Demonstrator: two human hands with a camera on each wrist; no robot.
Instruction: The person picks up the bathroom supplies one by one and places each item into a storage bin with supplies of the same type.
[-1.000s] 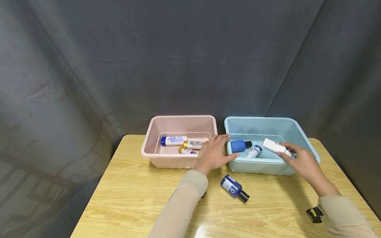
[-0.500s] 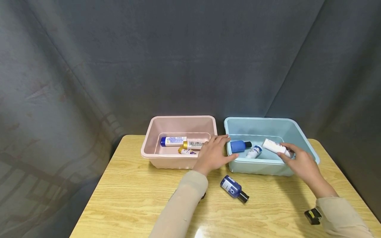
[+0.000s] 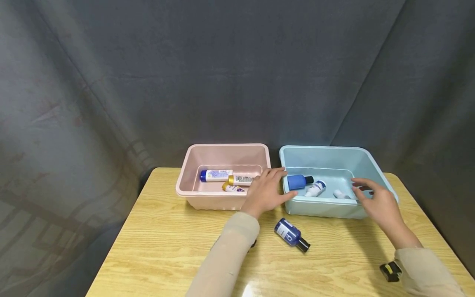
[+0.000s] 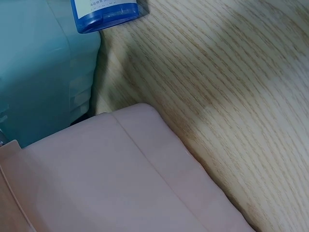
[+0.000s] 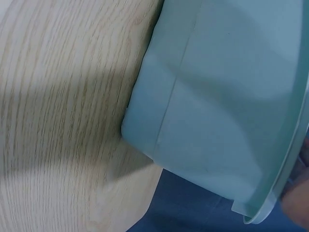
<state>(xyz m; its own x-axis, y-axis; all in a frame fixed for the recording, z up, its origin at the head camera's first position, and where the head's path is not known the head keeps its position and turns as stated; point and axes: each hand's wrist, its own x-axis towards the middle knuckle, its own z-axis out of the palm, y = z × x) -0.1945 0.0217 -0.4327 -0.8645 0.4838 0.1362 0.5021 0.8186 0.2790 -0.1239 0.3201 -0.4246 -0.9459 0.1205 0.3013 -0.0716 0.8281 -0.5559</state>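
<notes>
My right hand hangs over the front right of the light blue bin, thumb and fingers apart with nothing between them. Just left of its fingertips a white bottle lies low in the bin, partly hidden by the front wall. Beside it are a white bottle with a blue end and a blue bottle with a black cap. My left hand spans the gap between the bins, its fingers spread at the pink bin's right rim and the blue bin's left rim.
Inside the pink bin lie a white tube with a blue cap and two gold-capped tubes, one a white tube. A dark blue bottle with a black cap lies on the wooden table. A grey curtain hangs behind.
My right hand has let go of the white bottle, which dropped from its tilted position into the blue bin. The white bottle with the blue end shifted slightly. The left hand stayed put.
</notes>
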